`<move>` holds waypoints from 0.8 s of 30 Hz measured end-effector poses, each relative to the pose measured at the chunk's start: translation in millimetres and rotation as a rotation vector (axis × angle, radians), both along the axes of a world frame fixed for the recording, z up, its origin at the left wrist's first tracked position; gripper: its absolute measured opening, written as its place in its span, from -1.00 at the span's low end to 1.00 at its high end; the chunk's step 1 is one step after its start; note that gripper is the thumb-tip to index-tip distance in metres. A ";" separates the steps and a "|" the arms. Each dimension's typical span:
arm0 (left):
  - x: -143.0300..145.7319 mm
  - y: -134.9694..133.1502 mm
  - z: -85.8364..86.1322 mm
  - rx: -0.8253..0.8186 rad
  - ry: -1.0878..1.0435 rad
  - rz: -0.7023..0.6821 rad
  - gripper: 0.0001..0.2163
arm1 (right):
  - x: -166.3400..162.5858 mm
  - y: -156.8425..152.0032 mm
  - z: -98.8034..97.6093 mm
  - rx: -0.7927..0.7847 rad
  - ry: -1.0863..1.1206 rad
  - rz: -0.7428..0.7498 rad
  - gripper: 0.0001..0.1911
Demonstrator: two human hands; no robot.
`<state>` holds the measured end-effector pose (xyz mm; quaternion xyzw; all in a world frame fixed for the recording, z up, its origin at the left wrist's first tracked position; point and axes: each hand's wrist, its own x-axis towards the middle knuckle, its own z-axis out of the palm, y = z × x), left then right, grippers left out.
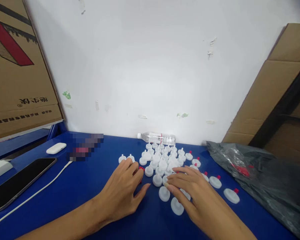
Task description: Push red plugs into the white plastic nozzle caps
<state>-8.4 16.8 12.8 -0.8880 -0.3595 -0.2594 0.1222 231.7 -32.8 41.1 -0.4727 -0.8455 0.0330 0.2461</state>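
My left hand (126, 186) is over the blue table with its fingers bent down and the thumb held well apart. Small red caps (141, 169) show beside its fingertips, partly hidden by them. My right hand (190, 186) reaches over the front of a cluster of white plastic discs (157, 180) with nozzles. Its fingers are stretched out, and the thumb tip is close to one disc; any contact is hard to see. Several discs at the right carry red caps, such as this capped disc (215, 182). Two uncapped discs (122, 159) lie beyond my left hand.
A clear plastic bottle (156, 138) lies against the wall. To the left are a phone (20, 181), a white case (56, 148), and a white cable (43, 186). A grey plastic bag (270, 186) covers the right side. Cardboard (22, 83) stands at both sides.
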 end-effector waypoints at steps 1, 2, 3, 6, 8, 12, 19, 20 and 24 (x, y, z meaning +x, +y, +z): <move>0.2 -1.3 0.1 0.025 0.032 0.017 -0.79 | -1.5 -0.8 1.1 -0.011 0.007 0.002 -0.75; 0.6 -3.3 -0.1 0.039 0.067 0.032 -0.77 | -2.3 -1.3 1.8 -0.018 0.018 0.000 -0.76; 1.0 -5.7 -0.6 0.040 0.111 0.055 -0.75 | -2.6 -1.7 2.2 -0.026 0.028 -0.005 -0.77; 1.9 -13.2 -4.3 -0.020 0.298 0.162 -0.69 | -2.4 -2.1 2.2 -0.067 0.045 -0.015 -0.80; 1.9 -16.2 -7.4 -0.066 0.412 0.203 -0.69 | -2.8 -2.1 2.1 -0.100 0.043 -0.016 -0.83; 1.6 -17.0 -10.0 -0.117 0.507 0.181 -0.77 | -5.3 -2.1 1.9 -0.119 0.028 -0.004 -0.89; 6.1 -20.7 -2.1 -0.111 0.370 0.099 -0.81 | -3.8 -1.2 -9.0 -0.184 0.013 -0.053 -0.74; 6.6 -21.2 -2.4 -0.084 0.314 0.071 -0.81 | -3.2 -0.8 -11.2 -0.199 0.015 -0.067 -0.70; 6.7 -20.6 -8.7 0.015 0.110 -0.070 -0.83 | -3.8 1.4 -15.8 -0.256 0.025 -0.093 -0.63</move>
